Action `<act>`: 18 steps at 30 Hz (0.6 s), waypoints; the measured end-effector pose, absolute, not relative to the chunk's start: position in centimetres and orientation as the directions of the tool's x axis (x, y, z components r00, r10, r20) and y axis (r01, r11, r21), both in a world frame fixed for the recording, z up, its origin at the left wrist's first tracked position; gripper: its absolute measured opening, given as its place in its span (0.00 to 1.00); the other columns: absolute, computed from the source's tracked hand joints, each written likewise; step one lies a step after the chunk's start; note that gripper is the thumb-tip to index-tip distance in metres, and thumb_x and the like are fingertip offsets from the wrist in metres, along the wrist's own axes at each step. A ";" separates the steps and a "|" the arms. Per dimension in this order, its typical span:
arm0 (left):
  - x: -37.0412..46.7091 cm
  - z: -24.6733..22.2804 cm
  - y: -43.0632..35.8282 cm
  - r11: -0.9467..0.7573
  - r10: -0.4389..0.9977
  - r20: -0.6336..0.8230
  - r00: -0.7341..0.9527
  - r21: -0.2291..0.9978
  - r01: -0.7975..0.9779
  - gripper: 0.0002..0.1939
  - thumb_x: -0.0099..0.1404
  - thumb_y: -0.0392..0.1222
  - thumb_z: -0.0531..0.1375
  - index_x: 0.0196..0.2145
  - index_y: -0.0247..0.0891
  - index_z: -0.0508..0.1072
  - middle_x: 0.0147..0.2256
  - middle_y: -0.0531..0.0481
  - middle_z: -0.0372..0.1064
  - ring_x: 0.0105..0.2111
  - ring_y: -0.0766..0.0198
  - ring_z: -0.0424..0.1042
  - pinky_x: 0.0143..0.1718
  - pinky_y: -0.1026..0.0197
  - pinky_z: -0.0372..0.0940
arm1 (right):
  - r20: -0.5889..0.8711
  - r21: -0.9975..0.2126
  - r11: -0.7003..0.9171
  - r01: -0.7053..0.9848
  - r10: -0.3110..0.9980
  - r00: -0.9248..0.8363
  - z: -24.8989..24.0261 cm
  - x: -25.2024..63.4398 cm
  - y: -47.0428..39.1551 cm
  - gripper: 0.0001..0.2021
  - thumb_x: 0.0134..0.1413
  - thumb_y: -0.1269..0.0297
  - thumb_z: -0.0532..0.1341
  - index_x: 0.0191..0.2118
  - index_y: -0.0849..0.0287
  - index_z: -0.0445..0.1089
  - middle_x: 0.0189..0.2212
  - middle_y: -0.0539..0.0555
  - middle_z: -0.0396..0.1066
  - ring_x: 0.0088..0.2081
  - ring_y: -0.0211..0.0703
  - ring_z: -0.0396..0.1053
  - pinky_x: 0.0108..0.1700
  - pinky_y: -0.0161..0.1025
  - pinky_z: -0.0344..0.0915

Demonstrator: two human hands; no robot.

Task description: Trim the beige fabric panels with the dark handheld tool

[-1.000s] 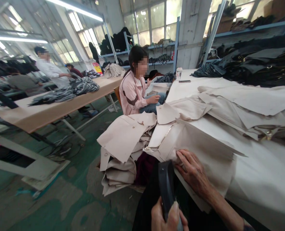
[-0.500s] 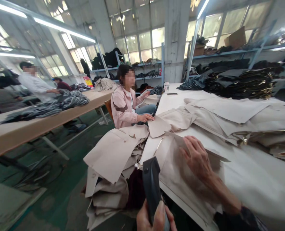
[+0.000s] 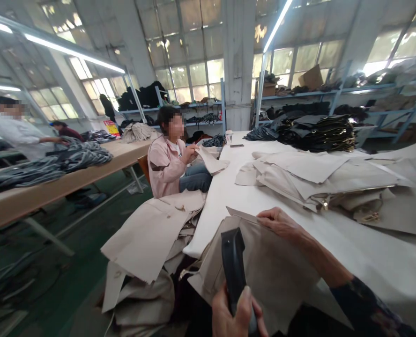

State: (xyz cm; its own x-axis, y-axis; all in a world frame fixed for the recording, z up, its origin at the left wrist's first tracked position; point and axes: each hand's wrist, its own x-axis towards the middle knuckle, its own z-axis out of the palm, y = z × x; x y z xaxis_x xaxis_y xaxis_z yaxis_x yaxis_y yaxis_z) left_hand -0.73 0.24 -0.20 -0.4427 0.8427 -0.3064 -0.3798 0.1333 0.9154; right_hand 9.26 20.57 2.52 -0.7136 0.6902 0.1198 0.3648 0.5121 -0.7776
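In my left hand (image 3: 234, 311), at the bottom centre, is a black handheld tool (image 3: 233, 257) with a curved, blunt head and a greyer handle; its kind is not clear. My right hand (image 3: 280, 222) reaches in from the right, fingers and thumb closed on the upper edge of a beige bag piece (image 3: 264, 255). This piece is raised at the table's near edge, behind the tool. A gold zip pull (image 3: 182, 274) shows at its left corner. Below and to the left, more beige bag pieces (image 3: 148, 234) lie heaped, some with small metal fittings.
A white table (image 3: 222, 201) bears a pile of beige bag pieces (image 3: 309, 171) and a dark stack (image 3: 313, 131). Across its corner sits a co-worker (image 3: 166, 164) holding a beige piece. A phone (image 3: 236, 145) and cup (image 3: 229, 137) stand at the far end. Another table (image 3: 123, 157) is left.
My right hand has gone from lying over the beige piece to gripping its edge, and the piece is lifted towards me. The co-worker has raised a beige piece off the table. My view has turned right.
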 end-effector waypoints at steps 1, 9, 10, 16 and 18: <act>-0.6 -0.2 0.2 0.136 0.845 -0.306 -0.438 0.916 -0.378 0.22 0.51 0.59 0.61 0.18 0.37 0.66 0.08 0.54 0.60 0.08 0.69 0.57 0.11 0.67 0.55 | 0.124 -0.786 0.509 0.350 0.685 -0.718 2.6 9.4 20.2 0.15 0.54 0.61 0.52 0.21 0.62 0.66 0.16 0.45 0.52 0.20 0.33 0.50 0.22 0.31 0.47; -0.5 -0.3 0.2 0.095 0.865 -0.276 -0.419 0.910 -0.402 0.21 0.52 0.59 0.60 0.19 0.37 0.65 0.07 0.54 0.59 0.08 0.71 0.56 0.11 0.69 0.54 | 0.165 -0.830 0.487 0.271 0.678 -0.716 2.5 10.3 17.5 0.15 0.57 0.62 0.52 0.26 0.62 0.71 0.20 0.46 0.58 0.25 0.36 0.55 0.25 0.32 0.52; -0.6 -0.3 0.1 0.085 0.869 -0.266 -0.417 0.911 -0.404 0.21 0.52 0.59 0.60 0.19 0.37 0.65 0.08 0.54 0.59 0.08 0.71 0.57 0.11 0.69 0.54 | 0.156 -0.836 0.476 0.271 0.682 -0.715 2.5 10.4 17.2 0.15 0.57 0.61 0.53 0.26 0.62 0.70 0.20 0.46 0.57 0.25 0.36 0.55 0.25 0.32 0.52; -1.0 -0.5 -0.4 0.026 0.868 -0.231 -0.440 0.905 -0.424 0.20 0.51 0.57 0.62 0.21 0.35 0.67 0.09 0.54 0.61 0.08 0.71 0.58 0.10 0.71 0.53 | 0.097 -0.879 0.397 0.262 0.689 -0.718 2.0 10.7 16.8 0.15 0.57 0.57 0.54 0.26 0.62 0.68 0.21 0.46 0.58 0.25 0.36 0.55 0.24 0.31 0.52; -1.1 -0.8 -0.6 -0.024 0.858 -0.214 -0.467 0.892 -0.451 0.21 0.49 0.57 0.64 0.20 0.35 0.67 0.11 0.55 0.61 0.08 0.71 0.59 0.09 0.71 0.52 | 0.069 -0.889 0.380 0.254 0.661 -0.748 1.7 10.6 16.9 0.13 0.53 0.56 0.59 0.27 0.61 0.67 0.21 0.45 0.57 0.24 0.35 0.53 0.24 0.31 0.51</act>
State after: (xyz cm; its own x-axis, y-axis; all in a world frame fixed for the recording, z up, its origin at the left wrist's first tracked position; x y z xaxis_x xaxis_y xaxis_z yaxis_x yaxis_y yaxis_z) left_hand -1.07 -0.56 -0.82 -0.4670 0.8581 -0.2135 -0.4513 -0.0236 0.8921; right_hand 10.61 16.87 1.74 -0.7476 0.6606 0.0686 0.2545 0.3804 -0.8891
